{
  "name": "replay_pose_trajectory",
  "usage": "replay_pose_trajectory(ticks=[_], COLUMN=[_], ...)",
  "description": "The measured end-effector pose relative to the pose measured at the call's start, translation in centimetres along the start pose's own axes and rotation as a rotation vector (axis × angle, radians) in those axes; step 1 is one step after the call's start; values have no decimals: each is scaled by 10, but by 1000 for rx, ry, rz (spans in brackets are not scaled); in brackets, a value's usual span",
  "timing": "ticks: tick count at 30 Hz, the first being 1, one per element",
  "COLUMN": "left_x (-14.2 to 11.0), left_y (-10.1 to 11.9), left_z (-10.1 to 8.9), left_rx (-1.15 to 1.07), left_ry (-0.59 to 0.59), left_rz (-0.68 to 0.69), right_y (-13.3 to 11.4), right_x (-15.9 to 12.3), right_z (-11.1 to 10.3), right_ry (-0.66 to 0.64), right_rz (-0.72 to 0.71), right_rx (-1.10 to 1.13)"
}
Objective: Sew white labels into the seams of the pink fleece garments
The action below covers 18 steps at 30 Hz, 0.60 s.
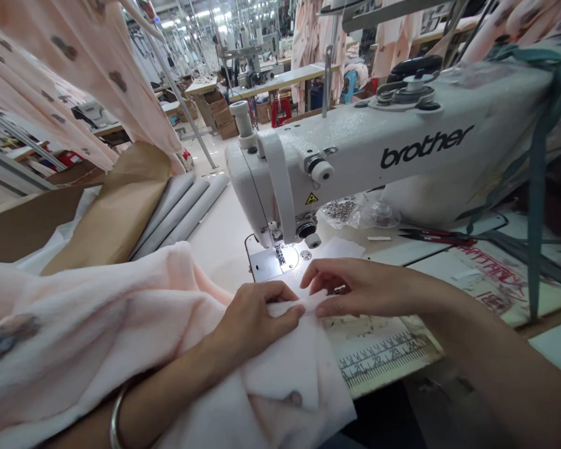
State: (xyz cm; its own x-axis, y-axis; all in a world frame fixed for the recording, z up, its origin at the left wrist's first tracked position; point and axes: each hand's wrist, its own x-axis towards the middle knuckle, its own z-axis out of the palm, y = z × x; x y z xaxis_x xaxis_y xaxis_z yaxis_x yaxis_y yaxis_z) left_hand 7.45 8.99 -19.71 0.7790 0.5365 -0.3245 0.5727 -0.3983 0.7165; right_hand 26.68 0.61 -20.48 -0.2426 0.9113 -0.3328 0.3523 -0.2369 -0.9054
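A soft pale pink fleece fabric (121, 330) with dark printed spots lies across the table in front of a white Brother sewing machine (383, 149). My left hand (255, 321) pinches the fabric's edge, fingers curled over it. My right hand (355, 287) pinches the same edge from the right, fingertips meeting the left hand's. Both hands sit just in front of the needle plate (273, 262) and presser foot (280, 252). A small white piece (341, 248) lies behind my right hand.
A printed ruler (383, 358) is stuck on the table front. Red-handled scissors (437, 236) and a clear bag of small metal parts (343, 209) lie under the machine arm. Brown paper (116, 212) and grey rolls (182, 209) sit left. Pink garments (75, 68) hang overhead.
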Motion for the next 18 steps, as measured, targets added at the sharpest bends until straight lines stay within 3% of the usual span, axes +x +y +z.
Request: replay_pose_trajectory(ticks=[3, 6, 14, 18], left_x=[-1, 4, 43, 54], left_y=[-1, -6, -15, -21], left_z=[1, -2, -27, -31], left_rx=[8, -26, -7, 56], left_ry=[45, 46, -34, 8], left_rz=[12, -5, -301, -209], right_y=[1, 3, -10, -19], right_x=[-2, 7, 55, 62], right_z=[6, 8, -11, -15], right_ry=[29, 46, 187, 199], right_rz=[12, 54, 303, 273], right_rx=[-37, 89, -117, -144])
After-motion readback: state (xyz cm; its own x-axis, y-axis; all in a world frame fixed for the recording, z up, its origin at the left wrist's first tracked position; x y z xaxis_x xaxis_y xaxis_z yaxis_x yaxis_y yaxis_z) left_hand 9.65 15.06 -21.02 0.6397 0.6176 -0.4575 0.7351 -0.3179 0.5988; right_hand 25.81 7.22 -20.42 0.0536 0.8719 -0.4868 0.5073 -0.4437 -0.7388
